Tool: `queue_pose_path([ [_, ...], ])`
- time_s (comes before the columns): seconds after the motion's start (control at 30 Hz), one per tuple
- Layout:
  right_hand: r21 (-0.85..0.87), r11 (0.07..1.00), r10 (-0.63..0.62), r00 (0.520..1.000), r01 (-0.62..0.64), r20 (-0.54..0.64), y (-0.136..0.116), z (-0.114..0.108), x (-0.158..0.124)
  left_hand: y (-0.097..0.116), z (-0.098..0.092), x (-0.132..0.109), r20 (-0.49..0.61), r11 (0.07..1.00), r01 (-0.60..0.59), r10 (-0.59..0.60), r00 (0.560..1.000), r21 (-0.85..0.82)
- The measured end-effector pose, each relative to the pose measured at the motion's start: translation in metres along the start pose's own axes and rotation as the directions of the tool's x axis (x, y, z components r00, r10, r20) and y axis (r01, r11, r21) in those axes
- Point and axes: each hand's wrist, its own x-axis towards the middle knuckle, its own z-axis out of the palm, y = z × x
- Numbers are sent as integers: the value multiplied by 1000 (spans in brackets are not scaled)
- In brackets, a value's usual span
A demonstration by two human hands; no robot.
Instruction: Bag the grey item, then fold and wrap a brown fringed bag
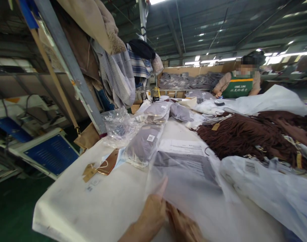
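One translucent bag (191, 186), lower centre of frame.
Left hand (153, 211) and right hand (184, 224) at its near end; whether pinching, cannot tell.

White lights (220, 60) are glaring at upper right, the lower-left floor (12, 210) is lying dim, and the fingers (163, 187) (lower centre) are showing blurred.
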Motion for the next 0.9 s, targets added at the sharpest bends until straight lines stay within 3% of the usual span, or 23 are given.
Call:
queue_pose_path([
  [0.07, 26, 1000, -14, 1000, 13, 22, 0, 0, 27, 4, -25, 16, 111, 953, 140, -113, 987, -270],
  [0.13, 37, 999, 9, 999, -10, 34, -1, -2, 44, 4, -46, 29, 263, 804, 351, -250, 932, -481],
  [0.17, 38, 999, 20, 999, -22, 44, -1, -2, 47, 2, -53, 33, 326, 748, 432, -298, 897, -504],
  [0.2, 31, 999, 29, 998, -30, 50, -2, -2, 48, 0, -58, 35, 348, 752, 467, -329, 878, -465],
  [0.27, 0, 999, 38, 998, -38, 42, -2, 0, 45, -5, -61, 33, 274, 872, 400, -326, 905, -282],
  [0.33, -41, 999, 36, 999, -35, 22, -2, 4, 40, -10, -57, 26, 90, 977, 211, -209, 974, -9],
  [0.43, -93, 995, 19, 1000, -17, 11, -1, 11, 35, -15, -43, 14, -108, 961, 45, -16, 994, 274],
  [0.63, -152, 986, -55, 997, 63, 60, 3, 15, 29, -16, -15, 2, -127, 966, 69, -38, 991, 247],
  [0.83, -232, 959, -148, 987, 160, 71, 19, 3, 26, -27, -4, -11, -222, 976, -48, 96, 970, 213],
  [0.9, -211, 970, -119, 992, 124, 36, 28, 5, 26, -29, -1, -21, -268, 974, -79, 136, 954, 213],
])
